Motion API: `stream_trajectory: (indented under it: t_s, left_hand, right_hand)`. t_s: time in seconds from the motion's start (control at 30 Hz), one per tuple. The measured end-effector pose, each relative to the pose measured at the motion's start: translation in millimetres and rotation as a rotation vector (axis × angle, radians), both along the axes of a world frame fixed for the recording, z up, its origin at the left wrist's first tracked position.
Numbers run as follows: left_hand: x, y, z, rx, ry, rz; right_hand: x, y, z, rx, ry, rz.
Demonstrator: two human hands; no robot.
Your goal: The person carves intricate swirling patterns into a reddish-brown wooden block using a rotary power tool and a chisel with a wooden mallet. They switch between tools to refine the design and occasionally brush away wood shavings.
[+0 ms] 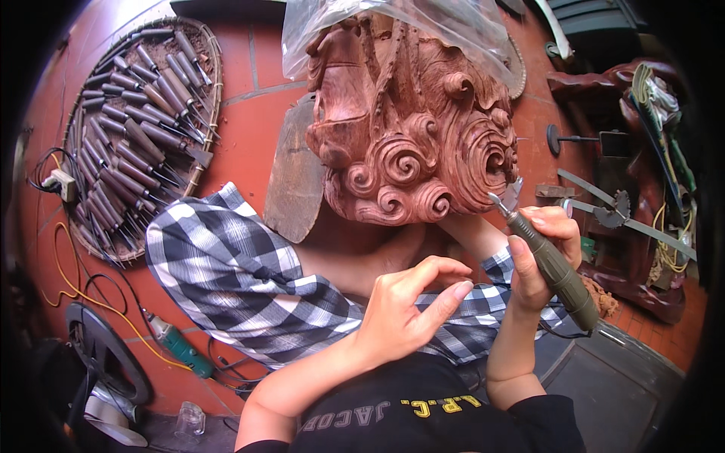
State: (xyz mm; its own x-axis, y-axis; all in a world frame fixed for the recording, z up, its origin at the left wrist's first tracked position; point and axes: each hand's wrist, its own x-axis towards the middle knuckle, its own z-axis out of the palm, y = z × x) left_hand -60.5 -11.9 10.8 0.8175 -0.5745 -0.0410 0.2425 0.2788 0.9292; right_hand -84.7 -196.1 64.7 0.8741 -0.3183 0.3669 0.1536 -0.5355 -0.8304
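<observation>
**Reddish wood carving ahead, grinder tip at its lower right edge**

Reddish-brown wood fills the middle of the view: a large carving point(411, 128) of deep scrolls and curls, its top partly draped in a clear plastic sheet point(453, 26). It rests against a lap in checked fabric point(226, 264) and lies straight ahead of and above both hands. Left of the carving, on the red tiled floor point(249, 136), a shallow woven tray point(215, 68) holds many wooden-handled chisels point(128, 143). Well to the lower left of the carving lies a green power tool point(177, 346) with a yellow cord.

Below the carving's right edge, the right hand point(540, 260) is closed firmly round an olive-green rotary handpiece point(551, 264). The tool's long axis runs diagonally, tail at lower right, bit at upper left, and the bit sits just beside the carving's lowest right scroll; whether it touches I cannot tell. The left hand point(408, 306) sits lower, farther below the carving, fingers half curled, thumb and forefinger nearly meeting, holding nothing. The right hand is the nearer one.
</observation>
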Motion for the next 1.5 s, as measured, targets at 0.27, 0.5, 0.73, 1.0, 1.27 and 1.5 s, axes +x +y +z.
stream_trajectory:
  t_s: [0.27, 0.5, 0.73, 1.0, 1.27, 1.5]
  left_hand:
    - [20, 7, 2, 0.281, -0.556, 0.336]
    - [34, 14, -10, -0.241, 0.723, -0.077]
    - [61, 11, 8, -0.309, 0.732, -0.215]
    - [64, 23, 13, -0.281, 0.887, -0.137]
    - [59, 24, 6, -0.358, 1.039, -0.109]
    - [66, 21, 15, -0.313, 1.066, -0.097]
  right_hand:
    - [22, 30, -3, -0.316, -0.089, 0.023]
    - [46, 53, -14, -0.274, -0.064, 0.024]
    - [56, 64, -32, -0.117, -0.01, 0.005]
    - [55, 76, -30, -0.173, 0.155, 0.077]
    - [59, 76, -24, -0.243, 0.21, 0.076]
    - [60, 74, -24, -0.238, 0.208, 0.066]
